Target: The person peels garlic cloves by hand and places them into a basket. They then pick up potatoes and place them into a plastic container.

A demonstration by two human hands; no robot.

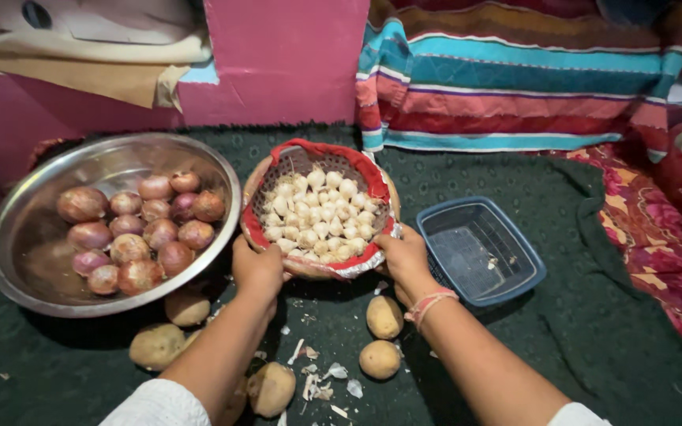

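A round woven basket (274,170) with a red cloth rim sits on the dark green mat, filled with several white garlic bulbs (319,211). My left hand (256,266) grips the basket's near left rim. My right hand (404,256), with a pink thread band on the wrist, grips the near right rim. Both arms reach in from the bottom edge.
A large steel bowl (33,252) at left holds several red onions (140,233). Potatoes (384,315) and garlic skins (321,379) lie on the mat near my arms. A blue rectangular plastic basket (479,251) sits at right, striped cloth (515,79) and a pink wall behind.
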